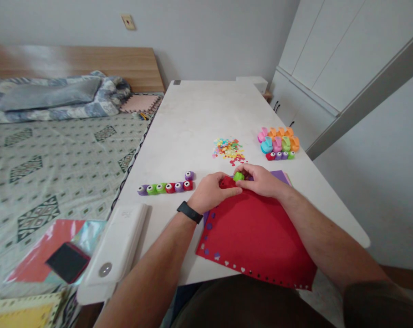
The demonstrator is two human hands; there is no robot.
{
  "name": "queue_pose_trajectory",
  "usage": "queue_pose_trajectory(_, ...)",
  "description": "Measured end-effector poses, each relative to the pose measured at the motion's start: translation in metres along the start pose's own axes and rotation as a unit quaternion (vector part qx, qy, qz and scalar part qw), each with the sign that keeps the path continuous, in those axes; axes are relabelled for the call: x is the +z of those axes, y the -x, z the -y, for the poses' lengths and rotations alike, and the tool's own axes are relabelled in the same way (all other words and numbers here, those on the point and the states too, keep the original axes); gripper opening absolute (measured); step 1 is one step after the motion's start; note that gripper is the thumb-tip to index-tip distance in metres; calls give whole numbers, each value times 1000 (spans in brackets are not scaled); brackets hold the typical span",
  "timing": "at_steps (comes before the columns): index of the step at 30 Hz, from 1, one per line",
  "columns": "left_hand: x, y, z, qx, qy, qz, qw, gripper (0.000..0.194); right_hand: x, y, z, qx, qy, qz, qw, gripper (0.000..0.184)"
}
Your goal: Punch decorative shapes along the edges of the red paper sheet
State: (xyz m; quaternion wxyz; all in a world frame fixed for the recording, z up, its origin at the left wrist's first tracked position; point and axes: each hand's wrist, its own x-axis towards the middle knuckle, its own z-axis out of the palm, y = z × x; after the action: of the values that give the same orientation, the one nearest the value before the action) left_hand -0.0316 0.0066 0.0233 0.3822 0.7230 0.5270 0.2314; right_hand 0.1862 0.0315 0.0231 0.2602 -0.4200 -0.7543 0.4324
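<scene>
A large red paper sheet (257, 232) lies in front of me, with small shaped holes along its left and near edges. Purple paper (280, 176) shows beneath it. My left hand (213, 189) pinches the far edge of the red sheet. In my right hand (259, 180) is a small green craft punch (239, 176), set at that same far edge between both hands. Just beyond them lies a scatter of colourful paper cutouts (228, 149). To the left stands a row of small punches (165, 187) in purple, green and red.
Larger punches (279, 140) and a row of small ones stand at the table's right edge. A white laminator-like device (119, 246) sits at the left front corner. On the bed are a dark phone (68, 262) and a plastic packet of coloured paper (38, 250).
</scene>
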Motion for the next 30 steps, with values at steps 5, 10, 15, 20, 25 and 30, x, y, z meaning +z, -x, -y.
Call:
queue_pose_trajectory(5, 0, -1, 2, 0, -19, 0, 1000, 38, -3, -2, -4, 17, -46, -64, 997, 28)
queue_pose_trajectory(10, 1, -2, 3, 2, -17, -2, 1000, 30, -3, -6, -11, 60, -151, -118, 980, 34)
queue_pose_trajectory(15, 0, -2, 1, -2, -9, -1, 1000, 30, -4, -8, -14, 87, -263, -120, 953, 36)
queue_pose_trajectory(20, 0, -2, 0, -10, -8, -5, 1000, 30, -4, -8, -13, 106, -354, -112, 922, 35)
queue_pose_trajectory(25, 1, -2, -1, -14, -11, -6, 1000, 30, -3, -9, -13, 121, -400, -119, 901, 36)
queue_pose_trajectory(30, 2, -1, -3, -18, -8, -8, 1000, 30, -2, -12, -16, 120, -407, -140, 895, 35)
